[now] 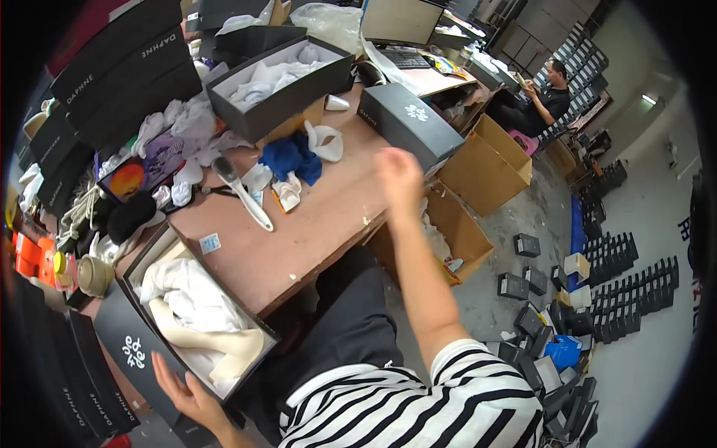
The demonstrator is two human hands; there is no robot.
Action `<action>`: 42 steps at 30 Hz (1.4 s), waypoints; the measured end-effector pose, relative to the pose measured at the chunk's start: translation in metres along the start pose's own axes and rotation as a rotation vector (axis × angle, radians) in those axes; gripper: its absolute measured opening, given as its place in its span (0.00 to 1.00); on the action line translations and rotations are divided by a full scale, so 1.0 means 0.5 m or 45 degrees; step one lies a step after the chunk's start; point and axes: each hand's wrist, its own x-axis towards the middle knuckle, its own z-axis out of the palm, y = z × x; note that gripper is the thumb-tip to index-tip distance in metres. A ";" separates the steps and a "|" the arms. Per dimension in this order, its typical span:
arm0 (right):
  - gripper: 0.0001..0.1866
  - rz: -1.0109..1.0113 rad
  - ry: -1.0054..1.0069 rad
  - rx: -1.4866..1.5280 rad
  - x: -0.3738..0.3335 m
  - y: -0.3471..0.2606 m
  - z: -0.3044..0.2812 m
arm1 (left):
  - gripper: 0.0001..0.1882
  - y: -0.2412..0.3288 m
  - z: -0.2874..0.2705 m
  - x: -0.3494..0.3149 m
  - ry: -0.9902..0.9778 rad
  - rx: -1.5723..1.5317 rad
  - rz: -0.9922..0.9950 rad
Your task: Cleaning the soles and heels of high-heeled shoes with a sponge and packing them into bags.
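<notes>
My left hand, fingers stretched out, rests against the near side of an uncovered black shoebox. Inside it lie a cream high-heeled shoe and crumpled white wrapping. The box's dark lid, with a white print, sits along its left side by my fingers. My right hand is raised at the table's right edge, beside a closed dark shoebox. Motion blurs its fingers, so what they hold, if anything, does not show.
On the brown table lie a white-handled brush, a blue cloth and an orange-and-white tube. Behind them stands an open box of white paper. Cardboard cartons stand right. A seated person is farther back.
</notes>
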 end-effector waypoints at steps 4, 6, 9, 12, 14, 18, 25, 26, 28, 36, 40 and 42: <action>0.34 0.697 0.437 0.092 0.277 0.253 -0.258 | 0.25 0.024 -0.017 -0.026 0.096 0.028 0.042; 0.43 0.962 0.509 0.226 0.331 0.300 -0.280 | 0.25 0.034 -0.028 -0.029 0.134 0.123 0.033; 0.32 1.301 0.446 0.311 0.400 0.313 -0.271 | 0.24 0.053 -0.026 -0.017 0.158 0.207 0.037; 0.24 1.338 0.274 0.217 0.435 0.327 -0.268 | 0.23 0.071 -0.022 -0.010 0.189 0.254 0.055; 0.22 1.201 0.445 0.225 0.446 0.321 -0.270 | 0.22 0.089 -0.010 -0.005 0.171 0.323 0.093; 0.23 0.853 0.511 -0.047 0.400 0.274 -0.233 | 0.22 0.122 0.004 -0.007 0.134 0.393 0.111; 0.20 0.497 0.381 0.169 0.443 0.166 -0.208 | 0.22 0.214 0.034 0.024 0.123 0.596 0.304; 0.21 0.661 0.298 0.336 0.460 0.161 -0.197 | 0.21 0.219 0.033 0.028 0.091 0.511 0.341; 0.20 0.538 0.225 0.871 0.515 0.203 -0.206 | 0.20 0.222 0.046 0.035 0.037 0.339 0.375; 0.18 -0.285 0.159 0.791 0.587 0.173 -0.125 | 0.19 0.164 -0.028 0.043 0.183 0.238 0.498; 0.20 -0.464 0.284 0.568 0.371 -0.019 -0.048 | 0.16 0.028 -0.169 -0.035 0.910 0.452 0.133; 0.21 -0.535 0.218 0.529 0.219 -0.081 0.001 | 0.16 -0.131 -0.227 -0.129 1.368 0.421 -0.277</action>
